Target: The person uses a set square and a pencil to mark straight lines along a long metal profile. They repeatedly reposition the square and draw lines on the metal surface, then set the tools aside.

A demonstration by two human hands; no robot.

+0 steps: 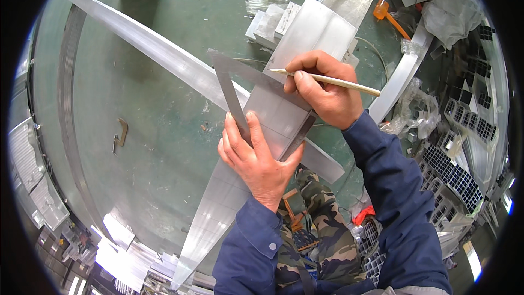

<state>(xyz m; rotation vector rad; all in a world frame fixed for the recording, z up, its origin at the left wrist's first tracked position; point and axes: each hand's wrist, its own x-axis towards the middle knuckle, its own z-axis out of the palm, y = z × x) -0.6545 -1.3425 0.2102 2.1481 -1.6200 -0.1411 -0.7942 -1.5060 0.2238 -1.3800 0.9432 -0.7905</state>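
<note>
A long, wide silvery metal profile (316,27) runs from the upper right down to the lower left in front of me. Across it rests a grey metal set square (240,71), its pointed corner jutting past the profile's left side. My left hand (256,158) grips the set square, with fingers at its slanting leg and thumb toward its lower bar. Pinched in my right hand (330,93) is a slim, pale pencil-like stick (355,85). Its tip is at the set square's upper edge, over the profile; whether it touches is unclear.
A narrower metal bar (147,38) crosses beneath the profile. On the green floor lie a clamp-like tool (120,135) at left and an orange-handled mallet (381,10) at upper right. Clear plastic wrap (453,8) and stacked grid-like profiles (453,177) fill the right side.
</note>
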